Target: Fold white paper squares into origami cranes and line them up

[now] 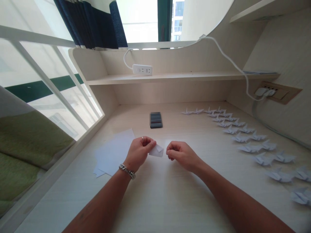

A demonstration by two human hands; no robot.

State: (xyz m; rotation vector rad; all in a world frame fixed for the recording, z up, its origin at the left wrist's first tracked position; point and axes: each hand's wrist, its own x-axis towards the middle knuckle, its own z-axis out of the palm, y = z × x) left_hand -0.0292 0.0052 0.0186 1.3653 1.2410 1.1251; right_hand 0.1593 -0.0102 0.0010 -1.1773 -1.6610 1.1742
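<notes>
Your left hand sits just above the bench, a chain bracelet on its wrist and a ring on one finger. Its fingers pinch a small folded paper, which sticks out toward your right hand. That hand is just beside the paper, its fingers curled narrow; you can't tell whether they hold anything.

Left of your hands lies a loose stack of white sheets. Ahead of them is a dark block, too blurred to identify. Paper cranes run in rows along the right of the bench. Farther on, a power strip rests on a shelf, and a wall socket is set to its right. Beyond the shelf hangs a dark blue curtain.
</notes>
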